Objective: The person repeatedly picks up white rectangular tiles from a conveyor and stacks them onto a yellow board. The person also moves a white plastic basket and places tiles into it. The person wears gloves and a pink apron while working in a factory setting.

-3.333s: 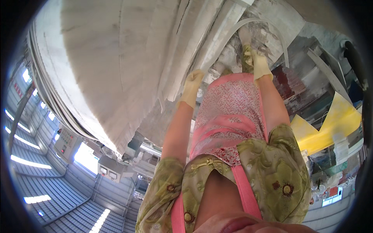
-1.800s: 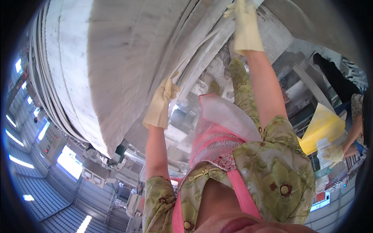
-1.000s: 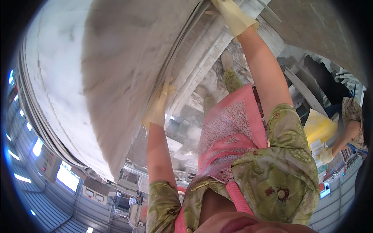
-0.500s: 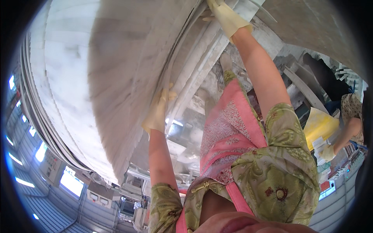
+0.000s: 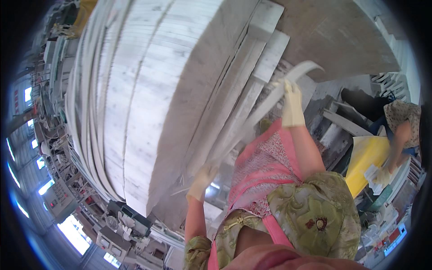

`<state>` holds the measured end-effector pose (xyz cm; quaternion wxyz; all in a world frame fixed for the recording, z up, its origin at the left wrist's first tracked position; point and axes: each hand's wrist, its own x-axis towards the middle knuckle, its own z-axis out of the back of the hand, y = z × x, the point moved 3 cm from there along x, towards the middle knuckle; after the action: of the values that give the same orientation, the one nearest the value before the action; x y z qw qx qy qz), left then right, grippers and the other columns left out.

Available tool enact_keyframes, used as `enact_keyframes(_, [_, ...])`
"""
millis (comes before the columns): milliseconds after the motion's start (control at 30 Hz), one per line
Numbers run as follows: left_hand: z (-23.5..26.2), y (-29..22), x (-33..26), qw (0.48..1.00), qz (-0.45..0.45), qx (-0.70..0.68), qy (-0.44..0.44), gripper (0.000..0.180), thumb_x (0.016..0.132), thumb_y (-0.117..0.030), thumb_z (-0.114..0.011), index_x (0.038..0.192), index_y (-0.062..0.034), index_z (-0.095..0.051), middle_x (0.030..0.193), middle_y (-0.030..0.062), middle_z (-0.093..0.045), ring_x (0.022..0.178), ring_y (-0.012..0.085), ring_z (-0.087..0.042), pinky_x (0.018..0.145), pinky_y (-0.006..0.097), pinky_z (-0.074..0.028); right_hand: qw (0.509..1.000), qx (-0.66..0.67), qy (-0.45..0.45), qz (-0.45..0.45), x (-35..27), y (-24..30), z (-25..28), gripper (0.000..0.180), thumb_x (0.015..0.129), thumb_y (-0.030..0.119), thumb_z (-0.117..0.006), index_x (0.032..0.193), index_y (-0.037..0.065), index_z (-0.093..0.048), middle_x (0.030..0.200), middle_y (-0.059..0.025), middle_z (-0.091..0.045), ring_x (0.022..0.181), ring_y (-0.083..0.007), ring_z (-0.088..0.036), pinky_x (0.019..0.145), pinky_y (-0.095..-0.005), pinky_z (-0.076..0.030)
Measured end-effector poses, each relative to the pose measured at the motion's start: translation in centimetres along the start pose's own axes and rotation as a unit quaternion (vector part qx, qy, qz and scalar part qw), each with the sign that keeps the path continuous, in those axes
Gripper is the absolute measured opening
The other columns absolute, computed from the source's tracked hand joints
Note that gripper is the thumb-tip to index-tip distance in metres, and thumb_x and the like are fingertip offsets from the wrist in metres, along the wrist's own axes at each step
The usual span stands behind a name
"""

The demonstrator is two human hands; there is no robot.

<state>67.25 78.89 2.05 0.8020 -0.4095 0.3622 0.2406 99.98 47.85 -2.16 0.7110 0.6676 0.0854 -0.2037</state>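
A long, thin, pale slat (image 5: 258,118) runs slantwise from the upper right down toward the middle. My right hand (image 5: 292,104), in a yellow glove, grips it near its upper end. In a matching glove, my left hand (image 5: 201,181) holds its lower end, close to the edge of a big stack of whitish slabs (image 5: 148,90). The slat lies just off the stack's stepped edge, beside several similar narrow strips (image 5: 252,58). A pink apron (image 5: 265,166) and green flowered sleeves fill the lower middle.
Another person (image 5: 402,130) in a patterned top and gloves bends over a yellow sheet (image 5: 366,157) at the right. A brown board (image 5: 333,36) spans the upper right. Machines and boxes (image 5: 117,229) stand at the lower left, under bright windows.
My right hand has come down from the top of the stack, bringing the slat away from it. My left hand has slid lower along the stack's edge. The view has swung.
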Motion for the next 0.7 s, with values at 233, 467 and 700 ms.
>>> enact_keyframes(233, [-2.0, 4.2, -9.4, 0.998, -0.008, 0.059, -0.027, 0.052, 0.089, -0.037, -0.066, 0.131, -0.0074, -0.062, 0.123, 0.0237, -0.066, 0.115, 0.0413, -0.062, 0.097, 0.046, -0.049, 0.985, 0.093, 0.024, 0.145, -12.3, 18.5, 0.3, 0.046, 0.105, 0.033, -0.049, 0.116, -0.008, -0.064, 0.097, -0.0196, -0.075, 0.071, -0.0181, -0.068, 0.063, -0.0291, -0.055])
enact_keyframes(467, [0.7, 5.1, -18.6, 0.959, 0.169, 0.042, -0.226, 0.068, 0.076, -0.054, -0.079, 0.132, -0.0162, -0.066, 0.111, 0.0173, -0.074, 0.1, 0.0349, -0.071, 0.09, 0.043, -0.055, 0.902, 0.118, 0.24, 0.339, -22.0, 31.6, -9.8, 0.05, 0.105, 0.036, -0.05, 0.118, -0.011, -0.063, 0.097, -0.0202, -0.074, 0.072, -0.0184, -0.069, 0.066, -0.0297, -0.055])
enact_keyframes(700, [8.2, 0.8, -30.2, 0.818, 0.082, -0.088, -0.562, 0.072, 0.064, -0.034, -0.094, 0.126, -0.0063, -0.069, 0.1, 0.0163, -0.074, 0.087, 0.0306, -0.071, 0.084, 0.039, -0.055, 0.814, 0.171, 0.414, 0.37, -17.8, 39.8, -22.6, 0.038, 0.106, 0.025, -0.048, 0.128, -0.005, -0.058, 0.116, -0.0221, -0.069, 0.104, -0.0257, -0.069, 0.094, -0.0364, -0.054])
